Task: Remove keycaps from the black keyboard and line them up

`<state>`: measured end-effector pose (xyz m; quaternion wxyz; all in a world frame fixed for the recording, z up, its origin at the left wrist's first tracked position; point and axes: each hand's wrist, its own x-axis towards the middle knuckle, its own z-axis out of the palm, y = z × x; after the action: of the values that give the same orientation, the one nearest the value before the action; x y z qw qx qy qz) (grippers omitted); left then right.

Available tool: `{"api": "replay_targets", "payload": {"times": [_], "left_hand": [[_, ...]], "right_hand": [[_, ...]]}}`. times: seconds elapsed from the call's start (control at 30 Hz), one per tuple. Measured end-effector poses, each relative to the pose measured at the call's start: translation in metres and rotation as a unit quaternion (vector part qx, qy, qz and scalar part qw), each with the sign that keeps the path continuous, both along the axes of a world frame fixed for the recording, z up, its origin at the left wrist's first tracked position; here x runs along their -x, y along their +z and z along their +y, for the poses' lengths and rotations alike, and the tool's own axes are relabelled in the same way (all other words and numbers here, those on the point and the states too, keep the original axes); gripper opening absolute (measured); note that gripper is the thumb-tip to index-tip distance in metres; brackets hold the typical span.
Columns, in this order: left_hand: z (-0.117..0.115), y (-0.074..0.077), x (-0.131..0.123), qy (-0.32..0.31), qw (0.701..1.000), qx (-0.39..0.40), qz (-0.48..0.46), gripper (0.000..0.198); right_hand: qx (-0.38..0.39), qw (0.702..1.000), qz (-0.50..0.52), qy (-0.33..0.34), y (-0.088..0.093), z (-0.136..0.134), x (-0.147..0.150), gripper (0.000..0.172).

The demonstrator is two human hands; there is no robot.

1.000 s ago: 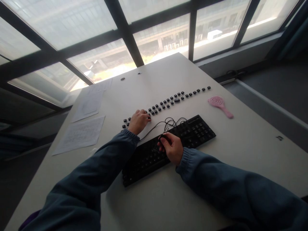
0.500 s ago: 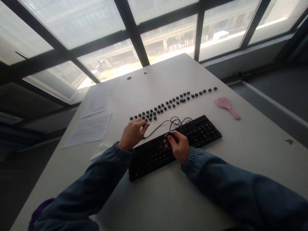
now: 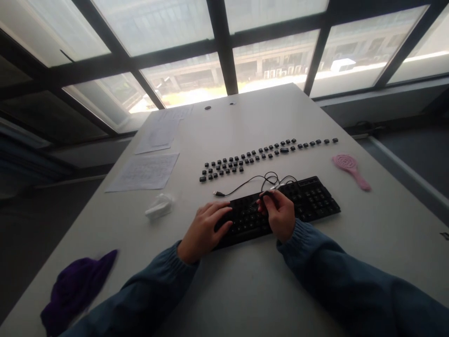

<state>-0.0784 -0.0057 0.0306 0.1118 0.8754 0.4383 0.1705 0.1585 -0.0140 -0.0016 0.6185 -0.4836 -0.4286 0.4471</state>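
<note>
A black keyboard [image 3: 245, 229] lies at a slant in front of me, several of its keys off. My left hand [image 3: 206, 229] rests over its left end with the fingers spread, touching it. Above the keyboard's middle, my right hand [image 3: 278, 213] is closed in a pinch on a small dark keycap puller [image 3: 266, 194], its thin wires pointing down toward the keys. Beyond the keyboard, loose black keycaps [image 3: 241, 163] stand in slanting rows on the white table. The keyboard's cable [image 3: 242, 185] loops behind it and ends in a USB plug [image 3: 218, 193].
To the right lies a pink hairbrush [image 3: 351, 169]. Written paper sheets [image 3: 143, 173] and a crumpled white plastic wrapper [image 3: 159, 206] are on the left. A purple cloth hat [image 3: 77, 290] sits near the front left edge. Windows [image 3: 189, 77] line the far side.
My left hand has come back from the front keycap row to the keyboard's left end, its fingers now spread. The right hand keeps its pinch over the keyboard. The view has turned left.
</note>
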Motion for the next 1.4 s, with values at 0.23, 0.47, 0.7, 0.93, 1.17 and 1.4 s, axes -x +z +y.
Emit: {"api": "replay_targets", "payload": {"times": [0.23, 0.47, 0.7, 0.93, 1.17, 1.4], "left_hand": [[-0.028, -0.023, 0.018, 0.016, 0.999, -0.028, 0.006, 0.036], [-0.027, -0.029, 0.022, 0.017, 1.0, -0.004, -0.007, 0.038], [-0.028, -0.03, 0.022, 0.017, 1.0, -0.001, -0.024, 0.038], [-0.028, -0.029, 0.021, 0.025, 0.999, 0.006, -0.021, 0.037], [-0.029, -0.03, 0.021, 0.028, 0.999, 0.006, -0.017, 0.037], [-0.029, -0.033, 0.022, 0.025, 0.999, 0.007, -0.025, 0.036]], "right_hand": [[-0.046, 0.981, -0.153, 0.107, 0.0, 0.006, 0.003, 0.016], [-0.026, 0.962, -0.209, 0.176, 0.004, 0.024, 0.015, 0.017], [0.001, 0.946, -0.249, 0.207, 0.012, 0.038, 0.021, 0.02], [-0.057, 0.936, -0.278, 0.207, 0.007, 0.022, 0.017, 0.016], [-0.173, 0.918, -0.289, 0.212, 0.002, 0.002, 0.011, 0.019], [-0.112, 0.948, -0.255, 0.157, -0.005, 0.006, 0.006, 0.016]]}}
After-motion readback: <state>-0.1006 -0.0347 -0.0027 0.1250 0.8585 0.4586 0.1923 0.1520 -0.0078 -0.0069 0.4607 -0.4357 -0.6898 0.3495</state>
